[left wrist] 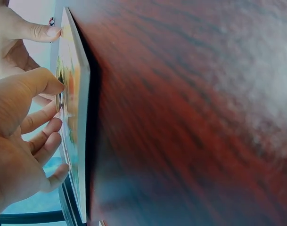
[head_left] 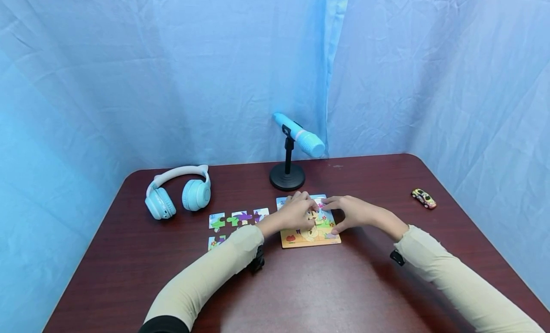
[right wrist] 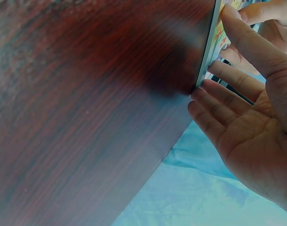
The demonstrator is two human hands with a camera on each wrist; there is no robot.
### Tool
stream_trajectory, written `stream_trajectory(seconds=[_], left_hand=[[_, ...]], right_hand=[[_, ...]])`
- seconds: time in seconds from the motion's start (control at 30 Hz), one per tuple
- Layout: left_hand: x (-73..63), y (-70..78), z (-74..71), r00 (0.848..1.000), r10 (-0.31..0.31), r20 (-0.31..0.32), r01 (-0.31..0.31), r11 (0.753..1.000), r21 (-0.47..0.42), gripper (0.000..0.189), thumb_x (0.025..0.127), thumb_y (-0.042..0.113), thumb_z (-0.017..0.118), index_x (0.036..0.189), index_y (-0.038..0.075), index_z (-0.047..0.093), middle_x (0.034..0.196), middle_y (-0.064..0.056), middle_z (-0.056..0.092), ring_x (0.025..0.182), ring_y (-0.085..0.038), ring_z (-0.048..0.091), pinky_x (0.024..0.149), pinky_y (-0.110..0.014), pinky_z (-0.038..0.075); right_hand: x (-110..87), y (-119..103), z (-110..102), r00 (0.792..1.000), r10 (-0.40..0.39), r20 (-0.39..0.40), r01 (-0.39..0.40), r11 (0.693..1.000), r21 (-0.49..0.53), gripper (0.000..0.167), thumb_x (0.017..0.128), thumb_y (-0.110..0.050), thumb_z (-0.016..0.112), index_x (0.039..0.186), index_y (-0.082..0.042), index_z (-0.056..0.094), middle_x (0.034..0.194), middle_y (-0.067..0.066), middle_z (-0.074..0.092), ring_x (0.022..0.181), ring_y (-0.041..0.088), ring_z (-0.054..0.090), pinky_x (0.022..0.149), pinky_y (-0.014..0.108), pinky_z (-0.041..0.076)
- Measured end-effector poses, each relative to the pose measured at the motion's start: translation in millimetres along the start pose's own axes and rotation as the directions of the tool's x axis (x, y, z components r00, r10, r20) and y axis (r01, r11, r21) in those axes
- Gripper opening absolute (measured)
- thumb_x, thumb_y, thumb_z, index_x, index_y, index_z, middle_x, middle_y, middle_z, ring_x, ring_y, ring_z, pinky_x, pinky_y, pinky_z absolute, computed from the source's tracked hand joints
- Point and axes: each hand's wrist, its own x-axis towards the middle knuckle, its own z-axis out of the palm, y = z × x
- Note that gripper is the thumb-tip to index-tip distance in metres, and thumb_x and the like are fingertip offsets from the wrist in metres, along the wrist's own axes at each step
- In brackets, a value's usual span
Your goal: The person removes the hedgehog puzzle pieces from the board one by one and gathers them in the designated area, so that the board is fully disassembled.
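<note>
A cartoon picture puzzle board (head_left: 311, 237) lies on the table under both hands. Over its middle, my left hand (head_left: 297, 212) bends its thumb and fingers toward the picture. In the left wrist view, that thumb and index finger pinch a small puzzle piece (left wrist: 58, 102) at the board's face. My right hand (head_left: 354, 212) spans the board's right side, its thumb touching near the lower right corner. Its fingers lie fairly straight by the upper edge in the right wrist view. The left hand covers part of the picture.
Several loose puzzle pieces (head_left: 241, 217) lie left of the board, partly behind the left sleeve (head_left: 215, 271). Blue headphones (head_left: 196, 194) rest at the back left. Behind the board stands a blue microphone (head_left: 310, 144) on a black stand (head_left: 287, 177). A toy car (head_left: 424, 198) sits far right.
</note>
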Motion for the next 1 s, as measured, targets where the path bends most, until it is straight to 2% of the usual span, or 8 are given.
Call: stream_trajectory(seconds=[0.23, 0.47, 0.73, 0.87, 1.0], left_hand=[[-4.7, -0.1, -3.4, 1.0, -0.003, 0.003, 0.003, 0.999, 0.035, 0.028, 0.092, 0.027, 0.072, 0.119, 0.018, 0.069, 0.117, 0.0, 0.052, 0.112, -0.016, 0.041, 0.103, -0.043, 0.034], [-17.6, -4.7, -13.8, 1.0, 0.01, -0.013, -0.009, 0.998, 0.062, 0.029, 0.094, 0.027, 0.072, 0.121, 0.019, 0.07, 0.121, -0.002, 0.055, 0.117, -0.02, 0.043, 0.1, -0.044, 0.035], [-46.5, -18.6, -30.4, 0.998, 0.039, -0.055, -0.038, 0.999, 0.022, 0.026, 0.094, 0.022, 0.07, 0.118, 0.014, 0.071, 0.12, -0.005, 0.056, 0.111, -0.022, 0.044, 0.099, -0.046, 0.036], [-64.1, -28.2, -34.7, 0.996, 0.054, -0.069, -0.054, 0.999, 0.007, 0.025, 0.094, 0.02, 0.069, 0.118, 0.012, 0.071, 0.118, -0.007, 0.057, 0.107, -0.022, 0.045, 0.1, -0.049, 0.036], [-80.9, -36.4, -37.1, 0.995, 0.055, -0.08, -0.054, 0.999, 0.006, 0.026, 0.093, 0.019, 0.07, 0.117, 0.011, 0.072, 0.116, -0.007, 0.059, 0.104, -0.022, 0.046, 0.096, -0.048, 0.037]], right_hand=[[-0.3, 1, 1, 1.0, -0.008, 0.001, 0.008, 1.0, -0.006, 0.07, 0.08, -0.033, 0.087, 0.137, 0.0, 0.063, 0.149, 0.026, 0.052, 0.135, 0.045, 0.051, 0.104, 0.057, 0.047], [0.1, 3, 1, 1.0, 0.005, 0.001, -0.005, 1.0, -0.016, 0.07, 0.08, -0.035, 0.087, 0.137, -0.002, 0.063, 0.149, 0.024, 0.053, 0.136, 0.044, 0.051, 0.106, 0.057, 0.046], [0.6, 1, 1, 0.999, 0.034, 0.014, -0.034, 0.999, -0.016, 0.07, 0.08, -0.035, 0.087, 0.138, -0.003, 0.063, 0.149, 0.023, 0.052, 0.137, 0.043, 0.05, 0.108, 0.057, 0.045], [0.3, 0, 1, 0.999, 0.044, 0.016, -0.044, 0.999, -0.015, 0.07, 0.08, -0.035, 0.087, 0.138, -0.004, 0.063, 0.15, 0.023, 0.052, 0.138, 0.043, 0.049, 0.108, 0.057, 0.044], [0.4, 1, 1, 0.999, 0.045, 0.012, -0.045, 0.999, -0.015, 0.071, 0.08, -0.035, 0.088, 0.138, -0.004, 0.063, 0.15, 0.022, 0.053, 0.137, 0.043, 0.049, 0.108, 0.057, 0.045]])
